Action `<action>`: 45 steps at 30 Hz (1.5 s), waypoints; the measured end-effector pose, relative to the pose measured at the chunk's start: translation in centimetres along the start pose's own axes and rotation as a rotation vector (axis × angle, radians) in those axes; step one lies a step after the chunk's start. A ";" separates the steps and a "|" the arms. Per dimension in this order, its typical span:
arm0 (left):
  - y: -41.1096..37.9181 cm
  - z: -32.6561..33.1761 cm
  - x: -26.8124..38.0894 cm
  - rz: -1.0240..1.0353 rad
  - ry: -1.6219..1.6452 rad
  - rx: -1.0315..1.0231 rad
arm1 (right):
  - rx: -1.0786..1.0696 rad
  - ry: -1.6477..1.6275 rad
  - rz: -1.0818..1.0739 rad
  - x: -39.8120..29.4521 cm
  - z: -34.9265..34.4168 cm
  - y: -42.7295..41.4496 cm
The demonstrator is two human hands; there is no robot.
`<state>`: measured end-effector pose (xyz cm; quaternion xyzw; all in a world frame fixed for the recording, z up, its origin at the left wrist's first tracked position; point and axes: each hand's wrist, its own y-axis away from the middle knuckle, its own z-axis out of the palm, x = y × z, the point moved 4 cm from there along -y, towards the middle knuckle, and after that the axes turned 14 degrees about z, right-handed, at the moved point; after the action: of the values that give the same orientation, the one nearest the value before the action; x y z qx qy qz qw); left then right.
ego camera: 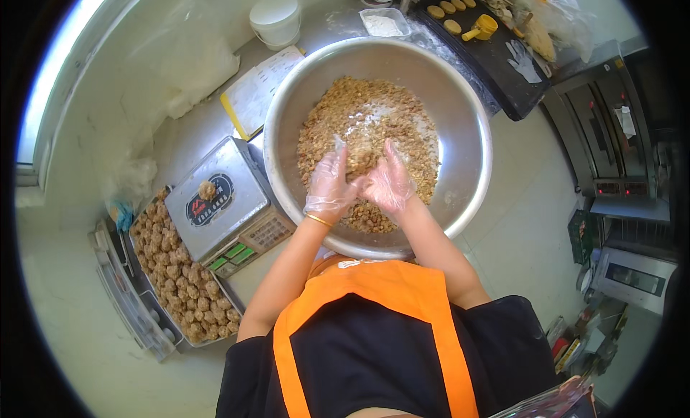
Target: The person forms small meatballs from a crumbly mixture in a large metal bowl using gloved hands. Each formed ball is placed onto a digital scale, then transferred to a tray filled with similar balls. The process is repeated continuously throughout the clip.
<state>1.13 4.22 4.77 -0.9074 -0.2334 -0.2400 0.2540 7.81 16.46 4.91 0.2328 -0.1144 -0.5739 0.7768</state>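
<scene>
Both my hands wear clear plastic gloves and are over a large stainless steel bowl [463,132], low above a crumbly brown mix of nuts or grains [339,102] with white powder on it. My left hand [330,182] has its fingers apart, palm turned inward. Close beside it, my right hand [389,182] is also spread, and the two meet near their lower edges. Some mix shows between them; whether it rests on the fingers is unclear. On the steel plate of a digital scale [242,191] sits one ball of mix [207,190]. A tray to its left holds many similar balls [180,280].
Behind the bowl stand a white lidded bucket [276,22] and a plastic tub of white powder [381,24]. A black baking tray [496,67] holds several round cakes, a yellow mould [481,28] and a glove [522,61]. Ovens [604,132] stand at the right.
</scene>
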 end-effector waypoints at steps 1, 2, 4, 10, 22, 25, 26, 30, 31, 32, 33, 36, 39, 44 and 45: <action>-0.3 0.2 -0.2 -0.020 0.000 -0.032 | -0.024 0.023 0.018 0.0 0.4 0.7; -0.3 -0.2 -0.3 0.003 0.032 -0.003 | 0.048 0.077 0.037 -0.1 0.1 0.9; -0.8 -1.4 0.4 0.061 0.115 -0.015 | 0.320 0.494 -0.001 -1.5 -1.7 1.0; -0.3 0.4 0.6 0.101 0.118 -0.144 | 0.569 1.062 -0.151 -1.6 -1.3 -0.7; 1.7 -0.2 -0.4 -0.093 0.317 0.195 | 0.359 0.166 -0.013 0.0 -4.7 -0.6; 0.7 -1.9 1.3 0.039 0.091 0.045 | 0.323 0.030 -0.015 -0.6 -4.9 0.0; 0.4 -2.2 2.4 0.147 -0.045 0.025 | 0.304 0.008 -0.034 -0.7 -6.2 -0.6; 0.7 -2.0 4.4 0.258 -0.008 -0.031 | 0.319 -0.045 -0.031 -0.1 -4.7 0.0; 0.8 -1.5 4.4 0.240 0.048 -0.033 | 0.343 -0.053 -0.005 0.1 -4.4 0.2; 0.7 -1.2 4.2 0.207 0.110 0.010 | 0.280 -0.080 -0.014 0.4 -4.7 -0.4; 0.7 -0.9 3.8 0.184 0.105 0.019 | 0.220 -0.109 -0.028 0.9 -5.0 -0.9; 1.1 0.0 2.7 0.104 0.092 0.066 | 0.177 -0.097 -0.040 1.1 -5.9 -1.6; 1.6 0.8 2.0 0.011 0.057 0.124 | 0.229 -0.015 -0.024 1.5 -5.2 -1.3; 2.0 0.7 1.8 -0.001 0.013 0.166 | 0.242 0.009 -0.005 2.0 -8.2 -2.4; 1.8 0.5 1.9 -0.070 0.047 0.071 | 0.246 -0.010 -0.007 2.2 -8.6 -2.3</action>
<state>3.77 3.73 4.83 -0.8832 -0.2675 -0.2614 0.2828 10.40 15.79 -3.82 0.3238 -0.1870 -0.5594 0.7398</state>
